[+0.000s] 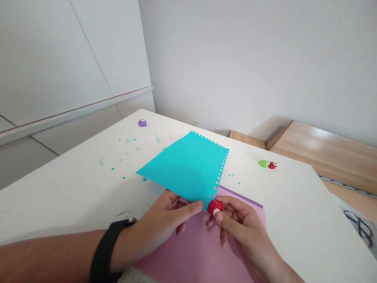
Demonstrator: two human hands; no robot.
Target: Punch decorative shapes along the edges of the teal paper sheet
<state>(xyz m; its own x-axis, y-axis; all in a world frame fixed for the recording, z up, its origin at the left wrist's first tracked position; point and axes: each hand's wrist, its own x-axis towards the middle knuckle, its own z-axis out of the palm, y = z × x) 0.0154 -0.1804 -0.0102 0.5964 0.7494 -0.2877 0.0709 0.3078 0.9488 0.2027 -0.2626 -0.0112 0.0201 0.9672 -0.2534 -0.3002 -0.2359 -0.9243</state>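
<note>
My left hand [176, 212] pinches the near edge of a turquoise sheet of paper [185, 165], thumb on top. The sheet is raised at a tilt, with small punched shapes along its far edge and right edge. In my right hand [235, 220] is a red craft punch [215, 206] with a white button, the thumb on that button. The punch sits at the sheet's near right corner, beside the last of the punched holes. Below both hands lies pink paper [188, 251], with a purple sheet [241, 196] showing at its far edge.
A purple punch [142, 122] stands at the table's far left corner. On the right are a green punch [264, 163] and another red punch [272, 165]. Turquoise paper bits [123, 177] lie scattered on the white table [73, 196]. Wooden furniture [330, 153] stands beyond its right edge.
</note>
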